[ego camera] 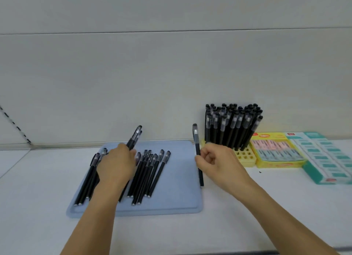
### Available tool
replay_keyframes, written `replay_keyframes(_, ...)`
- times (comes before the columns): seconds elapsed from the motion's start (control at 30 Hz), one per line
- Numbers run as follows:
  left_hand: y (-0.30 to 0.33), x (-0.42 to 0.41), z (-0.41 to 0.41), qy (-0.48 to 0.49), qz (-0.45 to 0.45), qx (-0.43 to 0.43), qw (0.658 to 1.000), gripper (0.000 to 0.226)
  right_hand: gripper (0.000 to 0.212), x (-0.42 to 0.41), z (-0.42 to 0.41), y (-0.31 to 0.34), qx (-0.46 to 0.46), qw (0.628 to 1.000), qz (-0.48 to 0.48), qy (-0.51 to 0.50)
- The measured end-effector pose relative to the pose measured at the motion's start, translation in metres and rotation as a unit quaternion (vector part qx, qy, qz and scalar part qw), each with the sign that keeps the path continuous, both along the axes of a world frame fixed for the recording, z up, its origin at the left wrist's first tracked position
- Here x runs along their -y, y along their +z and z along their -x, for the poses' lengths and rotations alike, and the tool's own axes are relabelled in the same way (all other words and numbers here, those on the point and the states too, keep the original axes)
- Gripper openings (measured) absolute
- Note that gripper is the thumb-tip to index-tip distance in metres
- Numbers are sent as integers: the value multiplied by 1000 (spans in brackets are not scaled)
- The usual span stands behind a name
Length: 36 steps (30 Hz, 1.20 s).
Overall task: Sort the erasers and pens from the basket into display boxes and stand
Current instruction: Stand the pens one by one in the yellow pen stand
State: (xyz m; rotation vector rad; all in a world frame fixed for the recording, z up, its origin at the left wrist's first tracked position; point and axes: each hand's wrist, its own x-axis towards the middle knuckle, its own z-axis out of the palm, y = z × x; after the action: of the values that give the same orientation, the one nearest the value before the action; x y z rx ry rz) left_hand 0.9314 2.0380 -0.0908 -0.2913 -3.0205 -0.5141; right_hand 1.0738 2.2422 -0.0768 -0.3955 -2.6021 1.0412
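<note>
Two forearms reach up from the bottom edge over the white desk (247,216). Left of centre, the left hand (116,165) curls round about two black pens (135,137), caps raised, lifting them from roughly a dozen loose pens (152,174) lying on the blue tray (181,197). Right of centre, the right hand (217,159) pinches one pen (197,146) upright, seemingly ready for a socket. Beyond it, the yellow stand (245,156) holds dozens of capped pens (234,123); several front holes remain free. At far right lie two eraser display boxes, a yellow box (276,165) and a teal box (323,178).
</note>
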Motion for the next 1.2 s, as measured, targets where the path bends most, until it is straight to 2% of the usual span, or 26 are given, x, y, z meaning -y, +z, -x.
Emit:
replay_keyframes(0.07,10,-7,-4,-21,-140,-39,989,30,23,-19,-15,4,-71,995,47,-53)
replay_keyframes(0.1,16,-13,-7,-40,-249,-20,968,27,22,-31,-22,5,-103,989,58,-86)
replay_keyframes(0.17,27,-29,-15,-64,-449,65,889,21,20,-57,-34,8,-150,975,63,-154)
replay_keyframes(0.2,30,-36,-19,-70,-512,108,849,20,19,-69,-38,9,-162,968,61,-183)
replay_keyframes(0.27,32,-52,-28,-81,-581,188,788,22,18,-93,-41,7,-160,960,47,-226)
replay_keyframes(0.33,30,-65,-37,-89,-617,251,740,23,20,-111,-39,1,-130,962,10,-240)
replay_keyframes(0.5,24,-81,-54,-114,-633,345,683,22,22,-121,-30,-7,-73,962,-71,-254)
replay_keyframes(0.57,24,-82,-59,-123,-633,354,677,22,21,-122,-27,-7,-66,960,-99,-255)
replay_keyframes(0.7,23,-81,-66,-142,-590,353,712,22,16,-124,-19,-5,-40,959,-127,-252)
replay_keyframes(0.8,22,-82,-69,-155,-576,352,721,22,11,-125,-15,1,-23,963,-140,-228)
replay_keyframes(0.9,21,-82,-72,-158,-575,351,722,22,13,-125,-16,0,12,976,-114,-187)
replay_keyframes(1.07,18,-81,-75,-154,-584,359,712,23,19,-123,-26,-2,75,958,-113,-252)
replay_keyframes(1.13,17,-81,-76,-157,-585,359,710,23,24,-108,-33,2,21,952,-94,-292)
replay_keyframes(1.2,17,-83,-77,-165,-589,362,704,23,18,-78,-36,9,-99,954,-60,-277)
